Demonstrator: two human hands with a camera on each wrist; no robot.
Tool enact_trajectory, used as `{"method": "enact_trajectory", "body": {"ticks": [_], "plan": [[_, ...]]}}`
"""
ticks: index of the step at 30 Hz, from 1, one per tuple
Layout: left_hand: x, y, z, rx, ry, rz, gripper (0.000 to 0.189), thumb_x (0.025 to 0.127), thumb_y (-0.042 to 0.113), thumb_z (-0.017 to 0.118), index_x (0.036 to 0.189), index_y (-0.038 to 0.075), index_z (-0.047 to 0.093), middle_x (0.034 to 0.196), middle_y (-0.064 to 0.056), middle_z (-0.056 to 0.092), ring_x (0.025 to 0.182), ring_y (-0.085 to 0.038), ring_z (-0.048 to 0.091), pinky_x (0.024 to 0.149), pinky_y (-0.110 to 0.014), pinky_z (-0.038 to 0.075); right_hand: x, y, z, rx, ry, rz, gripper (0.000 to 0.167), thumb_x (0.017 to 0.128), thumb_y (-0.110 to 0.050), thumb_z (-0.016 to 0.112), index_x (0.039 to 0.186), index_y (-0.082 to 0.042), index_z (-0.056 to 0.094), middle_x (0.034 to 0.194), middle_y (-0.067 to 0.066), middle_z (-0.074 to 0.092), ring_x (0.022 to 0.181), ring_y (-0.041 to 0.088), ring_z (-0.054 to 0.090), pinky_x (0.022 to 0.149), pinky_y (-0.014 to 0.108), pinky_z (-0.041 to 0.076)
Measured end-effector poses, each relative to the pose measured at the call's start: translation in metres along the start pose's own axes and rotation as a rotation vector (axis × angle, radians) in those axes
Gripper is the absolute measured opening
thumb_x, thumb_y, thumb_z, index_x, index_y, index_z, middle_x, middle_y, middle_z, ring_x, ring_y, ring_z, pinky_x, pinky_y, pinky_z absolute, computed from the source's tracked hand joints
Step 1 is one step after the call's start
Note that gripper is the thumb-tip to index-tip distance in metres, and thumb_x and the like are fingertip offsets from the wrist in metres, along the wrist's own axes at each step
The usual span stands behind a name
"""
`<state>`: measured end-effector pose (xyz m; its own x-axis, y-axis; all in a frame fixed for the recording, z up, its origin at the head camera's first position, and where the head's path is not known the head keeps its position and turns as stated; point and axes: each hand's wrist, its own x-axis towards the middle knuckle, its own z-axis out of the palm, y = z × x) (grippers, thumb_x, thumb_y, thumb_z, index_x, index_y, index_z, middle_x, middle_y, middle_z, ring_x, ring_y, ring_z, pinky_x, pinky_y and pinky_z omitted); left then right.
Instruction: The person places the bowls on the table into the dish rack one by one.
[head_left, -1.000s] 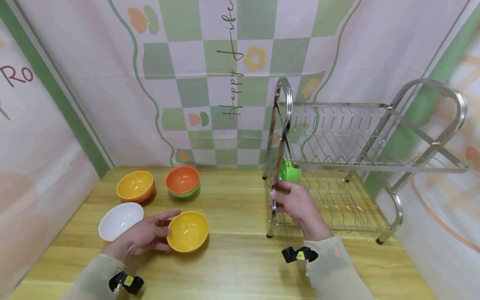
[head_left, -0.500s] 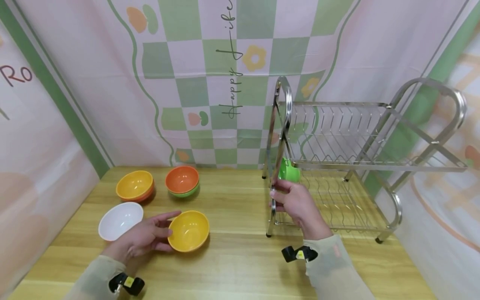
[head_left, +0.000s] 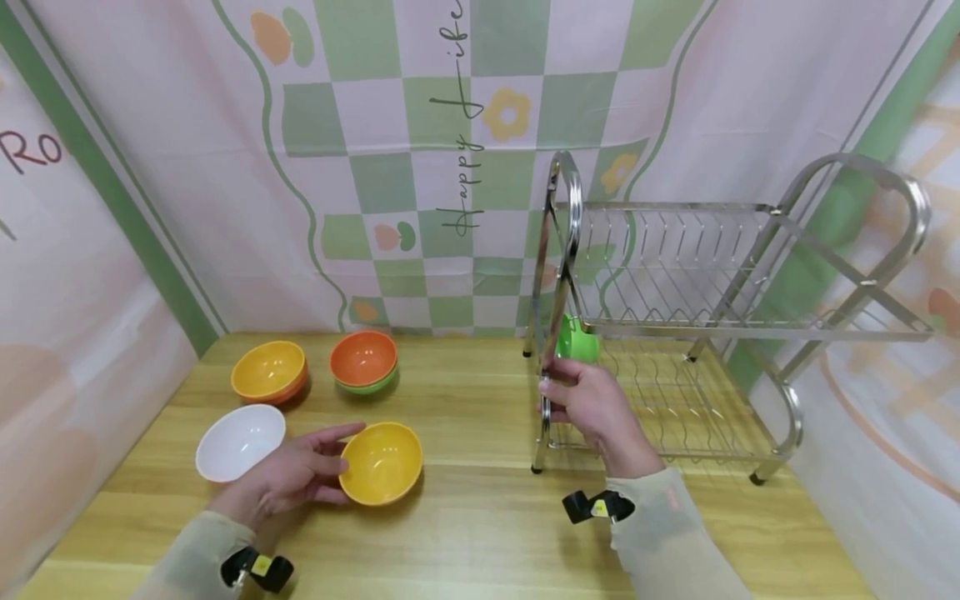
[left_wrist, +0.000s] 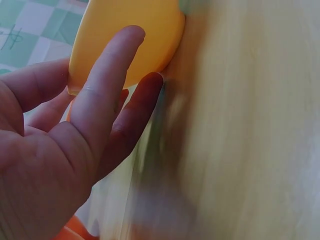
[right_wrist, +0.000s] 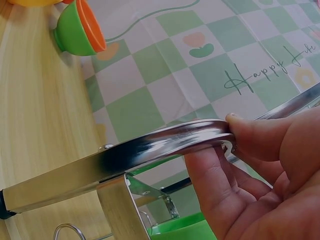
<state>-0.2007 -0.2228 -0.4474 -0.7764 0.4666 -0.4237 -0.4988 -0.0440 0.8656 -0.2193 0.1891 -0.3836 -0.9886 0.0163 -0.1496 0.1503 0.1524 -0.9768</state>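
A yellow bowl (head_left: pixel 381 463) sits upright on the wooden table, left of centre. My left hand (head_left: pixel 303 475) holds it at its left side, the thumb hooked over the rim and the fingers spread along the outer wall, as the left wrist view shows. With my right hand (head_left: pixel 596 408) I grip the left front post of a two-tier metal dish rack (head_left: pixel 675 333), thumb and fingers around the shiny bent tube (right_wrist: pixel 170 140). A green bowl (head_left: pixel 577 343) stands on the rack's lower tier at the left end, just behind that hand.
At the left, a white bowl (head_left: pixel 238 442) lies partly behind my left wrist. Behind it stand a yellow bowl stacked in an orange bowl (head_left: pixel 288 390) and an orange bowl nested in a green bowl (head_left: pixel 367 387). A patterned cloth (head_left: pixel 427 208) hangs along the table's back edge.
My left hand and the yellow bowl have shifted slightly to the right. The right hand keeps its grip on the rack post.
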Motion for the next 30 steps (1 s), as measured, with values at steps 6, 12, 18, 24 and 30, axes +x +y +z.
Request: {"method": "enact_trajectory", "body": {"ticks": [6, 12, 18, 24, 30], "plan": [[-0.002, 0.001, 0.008, -0.013, -0.008, 0.010, 0.070, 0.095, -0.008, 0.053, 0.158, 0.009, 0.027, 0.157, -0.035, 0.001, 0.106, -0.042, 0.062, 0.085, -0.052, 0.057, 0.000, 0.001, 0.001, 0.002, 0.003, 0.011, 0.049, 0.097, -0.001, 0.061, 0.145, -0.004, 0.051, 0.140, 0.021, 0.052, 0.087, 0.031, 0.068, 0.077, 0.039, 0.061], [-0.003, 0.004, 0.016, -0.004, -0.010, 0.024, 0.067, 0.096, -0.007, 0.054, 0.156, 0.009, 0.031, 0.157, -0.035, 0.006, 0.105, -0.042, 0.062, 0.084, -0.051, 0.057, -0.001, 0.001, 0.001, 0.007, 0.005, 0.011, 0.050, 0.097, 0.000, 0.061, 0.145, -0.004, 0.050, 0.140, 0.020, 0.052, 0.088, 0.032, 0.068, 0.077, 0.039, 0.061], [-0.005, 0.004, 0.027, -0.011, -0.061, 0.051, 0.068, 0.096, -0.005, 0.056, 0.157, 0.006, 0.028, 0.153, -0.034, 0.017, 0.105, -0.041, 0.062, 0.084, -0.052, 0.057, -0.001, 0.001, 0.002, 0.004, 0.011, 0.008, 0.048, 0.097, 0.000, 0.061, 0.144, -0.004, 0.052, 0.140, 0.020, 0.052, 0.089, 0.033, 0.067, 0.076, 0.039, 0.061], [-0.008, 0.007, 0.039, -0.020, -0.062, 0.080, 0.068, 0.095, -0.005, 0.057, 0.156, 0.005, 0.030, 0.149, -0.030, 0.024, 0.104, -0.040, 0.062, 0.082, -0.051, 0.058, -0.001, 0.001, 0.002, 0.014, 0.009, 0.003, 0.048, 0.097, 0.000, 0.061, 0.143, -0.004, 0.052, 0.140, 0.020, 0.053, 0.098, 0.044, 0.064, 0.076, 0.039, 0.061], [-0.010, 0.011, 0.052, -0.026, -0.061, 0.093, 0.067, 0.094, -0.004, 0.058, 0.155, 0.006, 0.033, 0.147, -0.030, 0.024, 0.104, -0.039, 0.061, 0.081, -0.050, 0.059, -0.001, 0.002, 0.001, 0.018, 0.008, -0.002, 0.047, 0.096, 0.001, 0.061, 0.143, -0.004, 0.054, 0.138, 0.020, 0.054, 0.098, 0.044, 0.064, 0.076, 0.039, 0.061]]}}
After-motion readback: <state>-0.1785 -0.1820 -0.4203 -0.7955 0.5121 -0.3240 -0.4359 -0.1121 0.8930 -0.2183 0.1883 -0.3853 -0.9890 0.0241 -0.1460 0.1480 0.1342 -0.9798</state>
